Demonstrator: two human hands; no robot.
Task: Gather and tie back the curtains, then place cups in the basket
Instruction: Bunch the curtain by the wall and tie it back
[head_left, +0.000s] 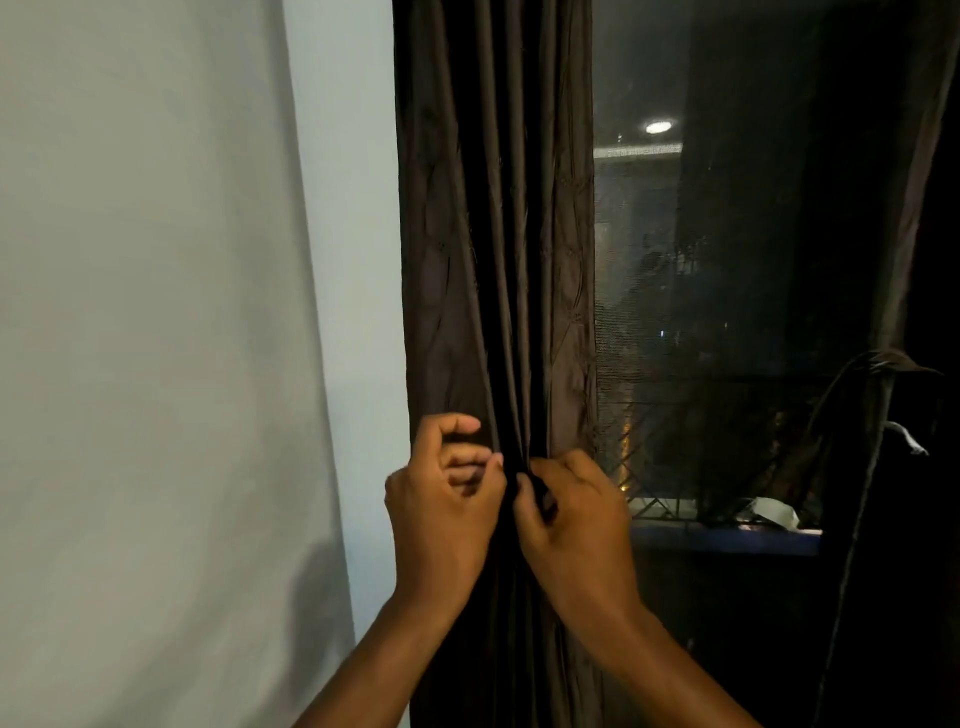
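**Brown curtain gathered at the window's left edge**

Dark brown curtain hangs bunched beside the pale wall. The right hand pinches its folds; the left hand, fingers curled, seems to grip the fabric too. A second curtain hangs tied at right.

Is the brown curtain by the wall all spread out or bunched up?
Bunched up. The left curtain hangs in tight folds beside the bare window, and the left hand and right hand grip it together.

head camera looks forward, close to the curtain and window.
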